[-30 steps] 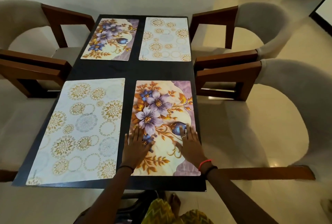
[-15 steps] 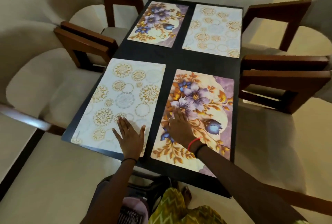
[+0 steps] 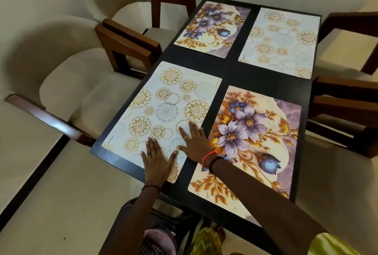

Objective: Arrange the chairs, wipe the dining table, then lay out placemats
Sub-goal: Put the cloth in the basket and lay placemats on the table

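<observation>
Pressing flat on the near-left placemat (image 3: 163, 115), both palms down and fingers spread wide, holding nothing: left hand (image 3: 157, 158) on its near edge, right hand (image 3: 196, 140) just beside, at the mat's right margin, forearm crossing the near corner of the floral placemat (image 3: 251, 140) to the right. Looks like the last step, smoothing and squaring a mat already laid. Lying on the dark counter (image 3: 263, 83), four mats in a two-by-two grid with gaps between: gold-circle pattern near left, floral near right, a second floral mat (image 3: 212, 27) far left, a second circle mat (image 3: 282, 42) far right. Drawn up along the left side, two padded chairs (image 3: 67, 85); wooden arms of more chairs (image 3: 345, 99) showing at the right. Next, probably a small slide to line the near-left mat's edges with the counter edge and its neighbour, then lifting both palms straight off so as not to drag it askew. Seems close to finished.
</observation>
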